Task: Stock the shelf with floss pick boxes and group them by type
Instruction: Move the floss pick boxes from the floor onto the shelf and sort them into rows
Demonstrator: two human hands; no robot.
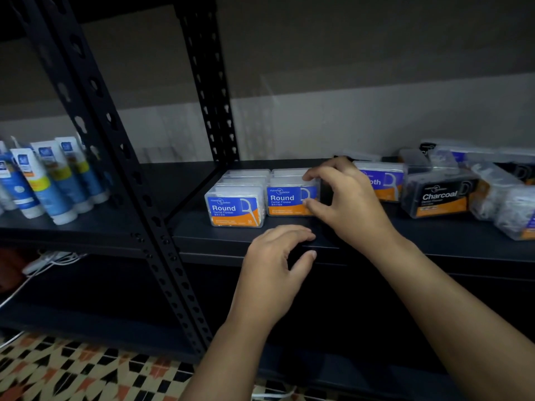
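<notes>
Two rows of clear "Round" floss boxes stand side by side on the black shelf (202, 227). The left front Round box (235, 211) stands free. My right hand (347, 204) grips the right end of the right front Round box (285, 199), fingers on top and thumb at its lower corner. My left hand (275, 270) hovers at the shelf's front edge with loosely curled fingers, holding nothing. Behind my right hand stands a blue "Smooth" box (385, 182), partly hidden. A black "Charcoal" box (440, 198) sits to its right.
A loose heap of several more floss boxes (498, 192) lies at the far right of the shelf. Blue and white tubes (49, 180) stand on the neighbouring shelf bay to the left. A black perforated upright (139, 180) divides the bays. Patterned floor (86, 371) lies below.
</notes>
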